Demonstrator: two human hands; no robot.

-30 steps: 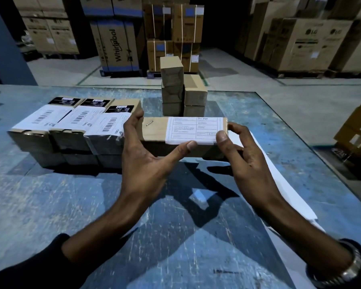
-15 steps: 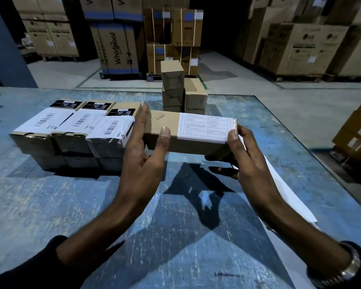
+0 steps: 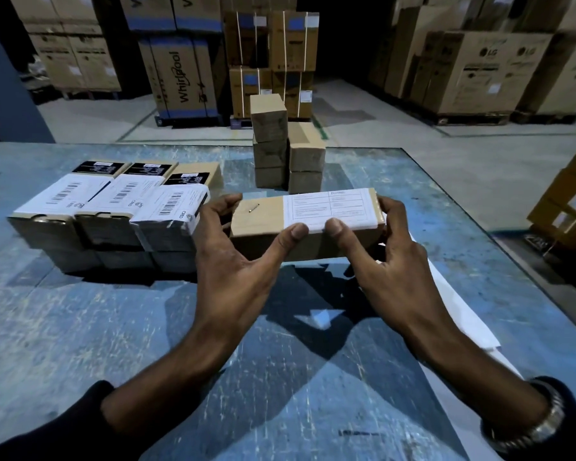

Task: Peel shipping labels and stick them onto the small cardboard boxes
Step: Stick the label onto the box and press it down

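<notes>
I hold a small long cardboard box (image 3: 263, 217) above the blue table (image 3: 80, 327), between both hands. A white shipping label (image 3: 330, 207) covers the right half of its top face. My left hand (image 3: 233, 261) grips the box's left end, thumb pressing the label's near edge. My right hand (image 3: 383, 257) grips the right end, its thumb also on the label's near edge. To the left stand three labelled boxes (image 3: 110, 207) side by side on a lower layer. Behind, a stack of plain small boxes (image 3: 286, 144) stands unlabelled.
White label backing sheets (image 3: 463, 311) lie on the table under my right forearm, reaching toward the right edge. Large warehouse cartons (image 3: 180, 71) stand on the floor beyond the table. More cartons (image 3: 572, 201) sit at the far right.
The box has tilted its top face toward me and come slightly nearer. Both thumbs have moved onto the label's near edge, where half a second ago the left thumb lay further left on bare cardboard.
</notes>
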